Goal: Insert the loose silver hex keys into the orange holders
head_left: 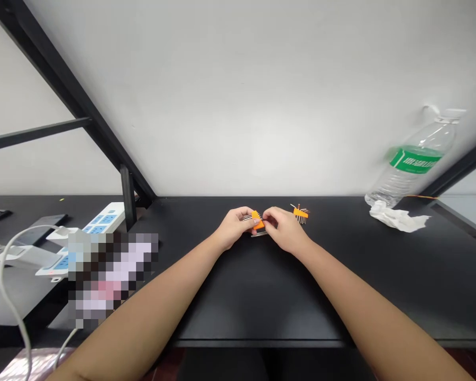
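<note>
Near the middle of the black table, my left hand (235,226) is closed on an orange holder (257,220) with several thin metal keys in it. My right hand (284,227) is at the holder's right side, its thumb and fingertips pinched together; what lies between them is too small to make out. A thin metal key (258,234) shows just below the held holder. Behind my right hand, a second orange holder (300,212) with several metal keys stands on the table.
A clear bottle (414,159) with a green label stands at the back right, beside crumpled white tissue (399,217). On the left are a white power strip (105,218) with cables, a pixelated item (119,275), a dark flat device (43,228) and a black metal frame (127,196).
</note>
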`<state>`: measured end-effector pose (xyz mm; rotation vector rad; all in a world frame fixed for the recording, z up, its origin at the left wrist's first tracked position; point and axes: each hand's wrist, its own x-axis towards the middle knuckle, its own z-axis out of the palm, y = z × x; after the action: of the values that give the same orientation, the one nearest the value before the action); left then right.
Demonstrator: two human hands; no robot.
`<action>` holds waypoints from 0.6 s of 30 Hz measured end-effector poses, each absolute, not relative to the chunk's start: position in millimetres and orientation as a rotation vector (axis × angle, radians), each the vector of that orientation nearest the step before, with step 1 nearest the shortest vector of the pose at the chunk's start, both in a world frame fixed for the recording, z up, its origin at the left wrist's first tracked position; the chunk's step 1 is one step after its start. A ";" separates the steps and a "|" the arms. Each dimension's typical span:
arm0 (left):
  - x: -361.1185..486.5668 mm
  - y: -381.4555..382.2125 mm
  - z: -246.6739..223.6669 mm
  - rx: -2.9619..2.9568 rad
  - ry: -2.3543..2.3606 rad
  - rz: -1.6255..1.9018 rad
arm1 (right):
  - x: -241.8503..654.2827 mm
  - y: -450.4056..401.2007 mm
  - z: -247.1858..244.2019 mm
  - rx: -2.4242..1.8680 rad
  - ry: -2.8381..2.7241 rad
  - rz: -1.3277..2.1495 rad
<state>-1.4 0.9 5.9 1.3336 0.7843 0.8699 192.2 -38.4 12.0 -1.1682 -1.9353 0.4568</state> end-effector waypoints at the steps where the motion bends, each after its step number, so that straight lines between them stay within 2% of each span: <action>1: -1.2 0.6 6.3 1.329 0.788 0.869 | 191.0 -38.2 11.8 -1.161 -1.928 0.463; 5: -1.4 0.5 10.5 1.385 0.884 0.890 | 191.5 -36.5 9.7 -1.224 -1.864 0.505; 10: -4.4 2.8 13.5 1.580 1.112 0.923 | 204.0 -29.0 8.3 -1.513 -1.837 0.529; 18: -4.7 6.0 9.6 1.580 1.100 0.955 | 210.1 -34.2 6.7 -1.611 -2.177 0.519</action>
<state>-4.7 6.0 9.6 1.5804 1.1002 0.9553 210.1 -34.2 6.7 -1.6113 -2.1774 0.5188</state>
